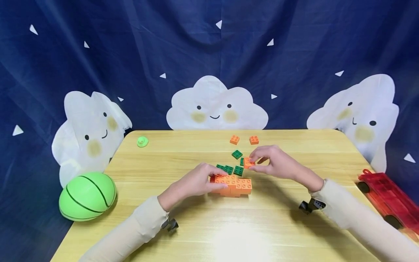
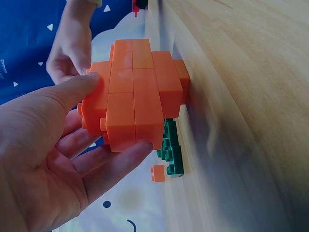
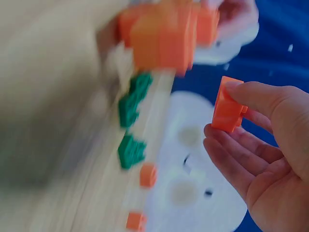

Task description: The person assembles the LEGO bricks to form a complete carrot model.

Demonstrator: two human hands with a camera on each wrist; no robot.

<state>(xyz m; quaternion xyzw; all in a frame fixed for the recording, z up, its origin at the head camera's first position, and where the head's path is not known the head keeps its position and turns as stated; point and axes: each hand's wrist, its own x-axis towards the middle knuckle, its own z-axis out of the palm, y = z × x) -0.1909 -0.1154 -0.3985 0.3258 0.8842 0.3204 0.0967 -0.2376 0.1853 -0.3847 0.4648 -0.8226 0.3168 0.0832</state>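
My left hand (image 1: 199, 179) grips the left end of an orange block build (image 1: 236, 185) made of several joined bricks in stacked layers. In the left wrist view the thumb lies on one side of the build (image 2: 133, 96) and the fingertips on the other. My right hand (image 1: 277, 162) pinches a single orange brick (image 3: 228, 104) between thumb and fingertips, with its studs turned toward the palm in the right wrist view. That brick is up and to the right of the build in the head view, apart from it. Several green bricks (image 1: 238, 170) lie just behind the build.
Two loose orange bricks (image 1: 234, 139) lie near the table's back edge. A small green rubber duck (image 1: 142, 141) sits at the back left. On the left rests a green ball (image 1: 87, 196) with black lines; a red toy cart (image 1: 391, 198) is at the right edge.
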